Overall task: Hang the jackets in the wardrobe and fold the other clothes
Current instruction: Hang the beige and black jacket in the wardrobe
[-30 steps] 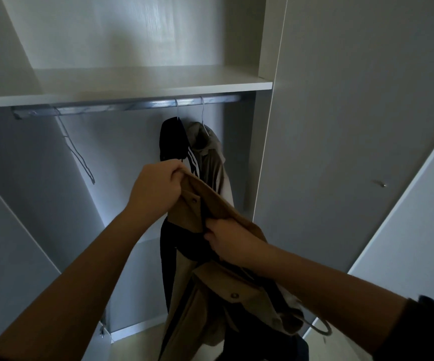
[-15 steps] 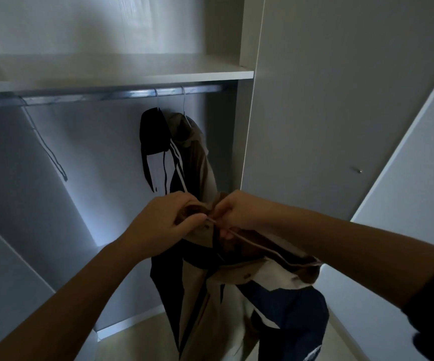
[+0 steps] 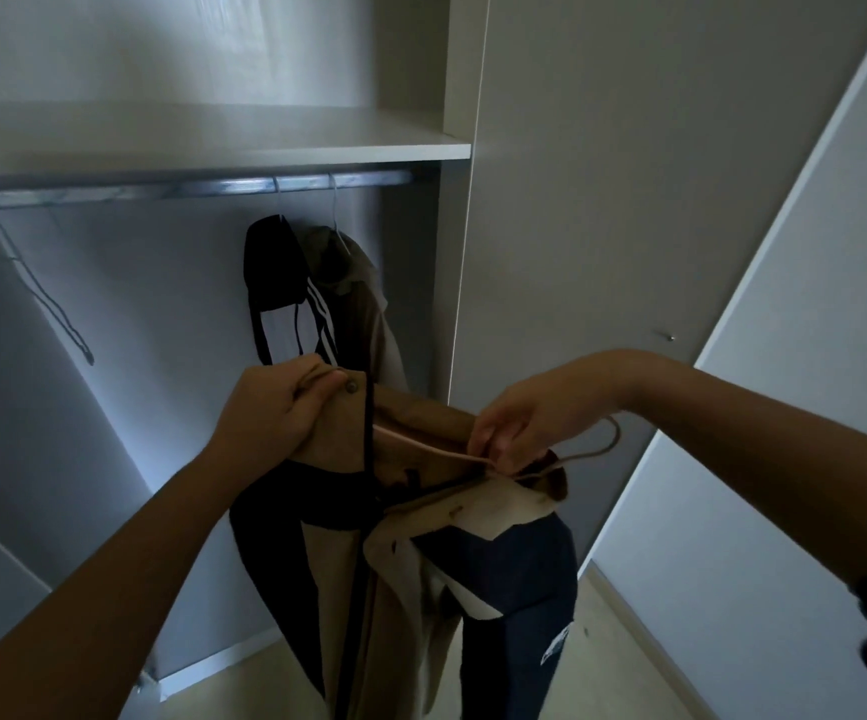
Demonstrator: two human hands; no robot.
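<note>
**Wardrobe [image 3: 566,200] tally: three jackets, four hangers**

Left hand [image 3: 272,407] grips tan-and-navy jacket [image 3: 421,543] at collar, in front of the rail [image 3: 187,188], below it. Right hand [image 3: 524,423] pinches pale hanger [image 3: 436,447] lying across jacket's neck. On rail: black striped jacket [image 3: 272,272], beige jacket [image 3: 369,304], each on own hanger. Empty dark hanger [image 3: 51,309] far left.

Dim light; pale, perhaps wooden floor [image 3: 621,685]

jackets [image 3: 327,298] under rail [image 3: 187,188] – shelf [image 3: 265,148] above
</note>
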